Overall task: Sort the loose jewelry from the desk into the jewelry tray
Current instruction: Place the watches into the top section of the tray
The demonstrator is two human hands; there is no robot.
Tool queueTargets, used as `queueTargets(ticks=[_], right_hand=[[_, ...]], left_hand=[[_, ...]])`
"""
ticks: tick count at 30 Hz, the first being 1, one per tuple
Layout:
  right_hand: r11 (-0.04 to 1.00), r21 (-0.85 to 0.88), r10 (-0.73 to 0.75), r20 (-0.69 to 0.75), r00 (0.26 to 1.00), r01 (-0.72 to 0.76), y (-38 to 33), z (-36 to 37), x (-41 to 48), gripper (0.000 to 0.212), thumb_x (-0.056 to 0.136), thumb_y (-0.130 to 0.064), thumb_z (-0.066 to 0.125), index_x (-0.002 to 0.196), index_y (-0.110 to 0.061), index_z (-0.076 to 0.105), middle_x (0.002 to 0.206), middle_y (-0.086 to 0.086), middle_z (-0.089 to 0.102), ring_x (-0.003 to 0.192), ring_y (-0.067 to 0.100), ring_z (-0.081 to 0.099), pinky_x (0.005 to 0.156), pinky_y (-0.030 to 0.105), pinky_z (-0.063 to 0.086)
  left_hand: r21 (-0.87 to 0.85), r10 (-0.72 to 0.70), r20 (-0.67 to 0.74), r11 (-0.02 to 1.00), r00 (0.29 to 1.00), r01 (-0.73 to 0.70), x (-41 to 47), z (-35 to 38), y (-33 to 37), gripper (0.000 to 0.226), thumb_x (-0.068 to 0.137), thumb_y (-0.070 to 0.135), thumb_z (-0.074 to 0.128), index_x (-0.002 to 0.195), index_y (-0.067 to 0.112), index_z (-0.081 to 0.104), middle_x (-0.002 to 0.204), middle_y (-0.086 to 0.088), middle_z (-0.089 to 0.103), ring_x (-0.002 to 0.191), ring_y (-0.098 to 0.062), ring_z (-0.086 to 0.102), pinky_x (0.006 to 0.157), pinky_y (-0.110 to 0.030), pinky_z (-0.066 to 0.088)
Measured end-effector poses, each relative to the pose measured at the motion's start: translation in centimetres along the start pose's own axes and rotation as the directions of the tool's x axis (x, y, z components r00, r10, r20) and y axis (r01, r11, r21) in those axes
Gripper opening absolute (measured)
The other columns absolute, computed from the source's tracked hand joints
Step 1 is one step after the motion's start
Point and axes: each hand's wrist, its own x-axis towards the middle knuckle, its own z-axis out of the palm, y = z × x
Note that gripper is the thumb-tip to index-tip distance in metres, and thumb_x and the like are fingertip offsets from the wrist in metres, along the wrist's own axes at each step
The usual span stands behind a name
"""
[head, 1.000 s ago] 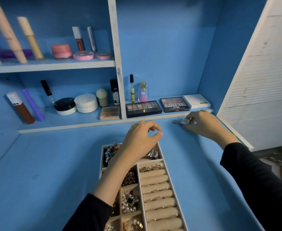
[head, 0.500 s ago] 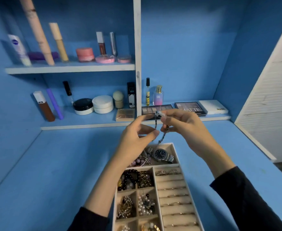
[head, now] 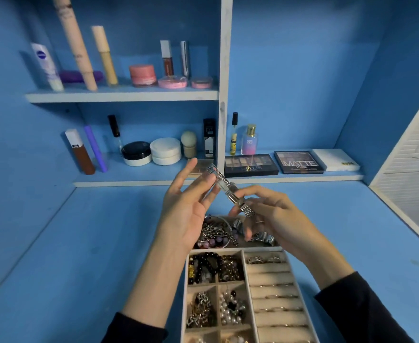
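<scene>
The left hand (head: 186,211) has opened, straight fingers just propping the silver link-band watch (head: 224,188); the right hand (head: 277,219) pinches it above the jewelry tray (head: 235,249). It looks light, floppy and slippery, so its rigid case seems the surest hold.

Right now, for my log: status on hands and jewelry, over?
Right hand pinches silver metal link band by lower end. Left hand open, fingers touching its upper part. Band above beige compartmented jewelry tray, not yet in; path clear.
</scene>
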Motion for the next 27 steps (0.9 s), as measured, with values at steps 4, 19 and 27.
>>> queueTargets(ticks=[4, 19, 27], right_hand=[[0.994, 0.081, 0.071, 0.041, 0.997, -0.074, 0.4, 0.3, 0.4, 0.023, 0.080, -0.019, 0.049, 0.071, -0.009, 0.068, 0.071, 0.012, 0.064, 0.051, 0.024, 0.055, 0.061, 0.038, 0.048], [0.964, -0.239, -0.206, -0.377, 0.903, 0.120, 0.2, 1.3, 0.0, 0.017, 0.083, -0.017, 0.066, 0.067, -0.013, 0.070, 0.058, -0.005, 0.054, 0.056, 0.016, 0.047, 0.041, 0.008, 0.036], [0.997, -0.077, -0.052, -0.394, 0.917, 0.024, -0.1, 0.8, -0.1, 0.016, 0.085, -0.020, 0.061, 0.074, -0.013, 0.070, 0.058, -0.008, 0.056, 0.062, 0.014, 0.045, 0.049, 0.017, 0.036]], left_hand=[[0.021, 0.089, -0.061, 0.996, 0.994, -0.088, -0.1, 0.0, 0.0, 0.050, 0.078, -0.012, 0.058, 0.122, 0.011, 0.053, 0.086, -0.013, 0.066, 0.074, -0.012, 0.068, 0.067, -0.019, 0.054], [0.326, 0.137, 0.037, 0.935, 0.990, -0.141, -1.3, 1.0, -0.9, 0.054, 0.075, -0.004, 0.067, 0.119, 0.025, 0.054, 0.076, 0.001, 0.071, 0.080, -0.010, 0.066, 0.091, -0.030, 0.047], [0.558, 0.175, 0.120, 0.802, 0.977, -0.212, -2.0, 1.3, -1.5, 0.050, 0.075, 0.012, 0.073, 0.111, 0.038, 0.052, 0.087, 0.001, 0.074, 0.084, -0.007, 0.065, 0.087, -0.026, 0.044]])
